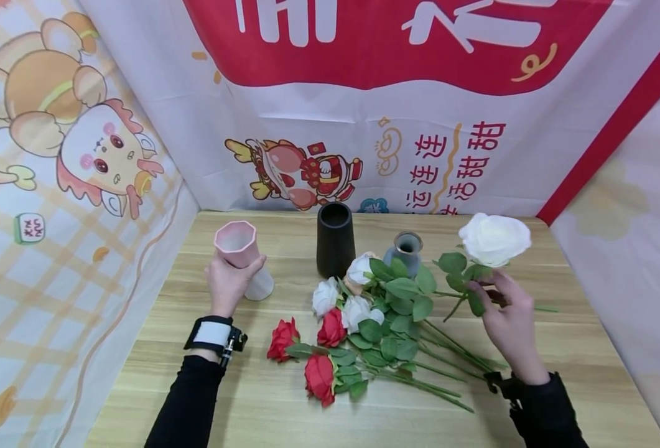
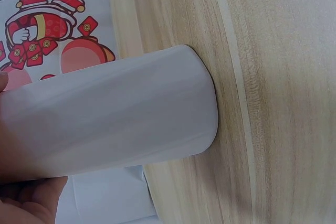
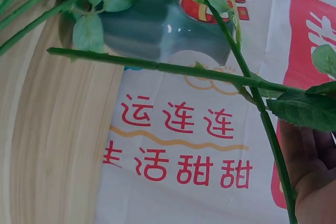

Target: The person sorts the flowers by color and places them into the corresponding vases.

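My left hand (image 1: pixel 230 280) grips a pink-and-white vase (image 1: pixel 259 285) around its upper body. The vase has an angular pink rim; in the left wrist view its smooth white base (image 2: pixel 173 103) is right at the wooden tabletop. On the right, my right hand (image 1: pixel 506 311) pinches a white rose (image 1: pixel 494 239) just under its bloom, holding it raised with the bloom up. Its cut stem (image 3: pixel 121 62) points left in the right wrist view and crosses another green stem (image 3: pixel 270 135). The fingers are partly hidden by leaves there.
Several red roses (image 1: pixel 320 378) and white roses (image 1: pixel 325 297) lie piled mid-table, stems toward the right. Behind them stand a black vase (image 1: pixel 335 249) and a blue-grey vase (image 1: pixel 405 250), partly covered by leaves. A printed cloth (image 1: pixel 285 102) hangs at the table's back edge.
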Motion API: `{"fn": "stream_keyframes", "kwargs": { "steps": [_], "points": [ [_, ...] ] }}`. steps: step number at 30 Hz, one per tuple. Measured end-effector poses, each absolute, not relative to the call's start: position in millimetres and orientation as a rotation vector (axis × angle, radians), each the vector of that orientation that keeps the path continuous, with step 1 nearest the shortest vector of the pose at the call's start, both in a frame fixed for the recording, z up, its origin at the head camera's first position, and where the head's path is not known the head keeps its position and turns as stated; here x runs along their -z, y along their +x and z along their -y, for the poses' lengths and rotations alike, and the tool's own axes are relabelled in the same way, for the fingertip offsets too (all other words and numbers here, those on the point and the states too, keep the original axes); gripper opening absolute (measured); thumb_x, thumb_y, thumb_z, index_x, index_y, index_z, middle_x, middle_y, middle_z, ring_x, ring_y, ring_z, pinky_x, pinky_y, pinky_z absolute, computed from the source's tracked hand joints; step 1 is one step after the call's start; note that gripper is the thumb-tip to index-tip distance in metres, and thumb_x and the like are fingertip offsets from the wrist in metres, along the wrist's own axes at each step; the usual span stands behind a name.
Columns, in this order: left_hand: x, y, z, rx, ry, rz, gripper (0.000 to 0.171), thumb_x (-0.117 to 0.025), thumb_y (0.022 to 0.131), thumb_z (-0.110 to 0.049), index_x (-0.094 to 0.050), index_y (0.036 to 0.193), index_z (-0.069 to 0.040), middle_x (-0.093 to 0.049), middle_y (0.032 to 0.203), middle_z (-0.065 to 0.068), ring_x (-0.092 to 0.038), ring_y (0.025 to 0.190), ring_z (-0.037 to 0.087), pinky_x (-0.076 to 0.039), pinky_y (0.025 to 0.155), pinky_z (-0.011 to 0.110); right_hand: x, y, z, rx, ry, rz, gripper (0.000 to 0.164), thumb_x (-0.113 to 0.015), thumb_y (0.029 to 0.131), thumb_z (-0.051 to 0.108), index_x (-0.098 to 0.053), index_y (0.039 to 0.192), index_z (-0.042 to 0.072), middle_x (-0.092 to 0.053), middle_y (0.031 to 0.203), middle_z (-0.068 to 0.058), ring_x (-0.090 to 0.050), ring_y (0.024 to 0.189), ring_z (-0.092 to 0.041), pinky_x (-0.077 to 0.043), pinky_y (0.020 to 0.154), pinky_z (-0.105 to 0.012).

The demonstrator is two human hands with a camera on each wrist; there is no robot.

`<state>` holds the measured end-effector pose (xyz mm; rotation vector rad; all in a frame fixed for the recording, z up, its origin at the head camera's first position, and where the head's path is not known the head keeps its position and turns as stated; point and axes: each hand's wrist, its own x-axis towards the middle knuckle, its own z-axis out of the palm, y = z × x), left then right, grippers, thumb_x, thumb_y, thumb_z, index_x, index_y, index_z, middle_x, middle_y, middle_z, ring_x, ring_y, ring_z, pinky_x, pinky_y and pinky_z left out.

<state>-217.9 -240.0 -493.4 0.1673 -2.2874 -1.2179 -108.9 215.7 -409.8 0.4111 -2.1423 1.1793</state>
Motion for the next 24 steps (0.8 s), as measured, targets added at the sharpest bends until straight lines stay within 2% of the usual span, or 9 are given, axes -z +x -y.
{"fn": "stream_keyframes", "kwargs": {
  "steps": [8,18,24],
  "points": [
    [495,-219,241,1.222,0.16,2.275,0.071,-0.088,0.062,-0.038,-0.058,0.121,-0.012,-0.064,0.108,0.003,-0.061,0.094,0.02,-0.046,0.079,0.036,422,-113,-228,-1.364,0.276,2.202,0.006,-0.063,0.086,-0.007,-0.064,0.089,-0.002,-0.061,0.087,-0.012,-0.059,0.075,-0.013,-0.047,0.061,-0.018],
    [494,-219,240,1.218,0.167,2.287,0.073,-0.087,0.062,-0.038,-0.057,0.123,-0.013,-0.063,0.109,0.002,-0.06,0.096,0.02,-0.045,0.081,0.036,453,-126,-242,-1.392,0.178,2.261,0.007,-0.07,0.086,0.009,-0.071,0.092,0.01,-0.066,0.09,-0.003,-0.062,0.073,-0.012,-0.048,0.061,-0.021],
    [494,-218,240,1.205,0.182,2.297,0.073,-0.087,0.062,-0.039,-0.057,0.122,-0.012,-0.063,0.109,0.003,-0.06,0.096,0.02,-0.045,0.081,0.036,460,-129,-243,-1.175,0.284,2.417,0.009,-0.072,0.084,0.012,-0.072,0.093,0.014,-0.066,0.088,0.004,-0.059,0.073,-0.007,-0.047,0.061,-0.019]
  ]
}}
